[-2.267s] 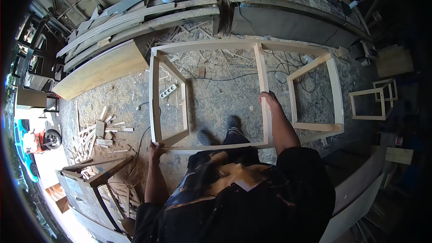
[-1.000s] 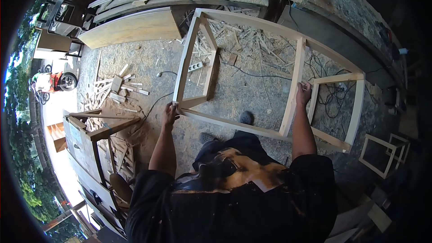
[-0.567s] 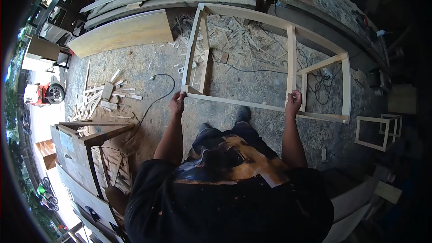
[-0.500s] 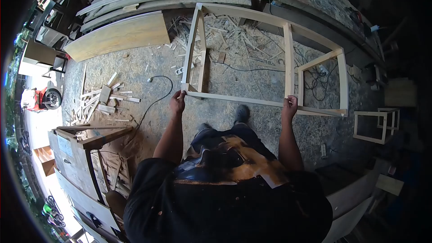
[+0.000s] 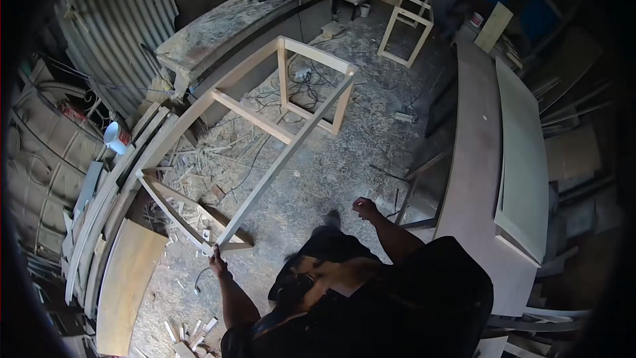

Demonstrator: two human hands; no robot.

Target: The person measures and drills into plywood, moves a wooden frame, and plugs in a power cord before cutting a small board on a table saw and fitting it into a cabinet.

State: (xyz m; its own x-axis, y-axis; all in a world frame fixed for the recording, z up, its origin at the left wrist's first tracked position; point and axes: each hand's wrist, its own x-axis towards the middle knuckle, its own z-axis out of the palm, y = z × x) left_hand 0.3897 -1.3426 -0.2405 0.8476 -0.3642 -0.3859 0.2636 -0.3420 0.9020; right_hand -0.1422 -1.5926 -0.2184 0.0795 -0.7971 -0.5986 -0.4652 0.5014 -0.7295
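Observation:
A long open frame of pale wooden battens (image 5: pixel 283 159) stands on the floor ahead of me, with a crosspiece (image 5: pixel 252 117) between its long rails. My left hand (image 5: pixel 217 262) is closed around the frame's near left corner. Away from the frame, my right hand (image 5: pixel 363 208) hangs over the floor to the right with its fingers curled. A small light spot shows at those fingers, too small to name.
Wood offcuts (image 5: pixel 195 338) and cables litter the dusty floor. A workbench (image 5: pixel 245 16) stands behind the frame, and stacked planks with a white bucket (image 5: pixel 116 138) lie left. A smaller wooden frame (image 5: pixel 415 17) stands farther back. A long brown panel (image 5: pixel 474 159) runs along my right.
My view has turned to the right. My right hand has let go of the frame's front rail and moved away from it; my left hand stays at the corner.

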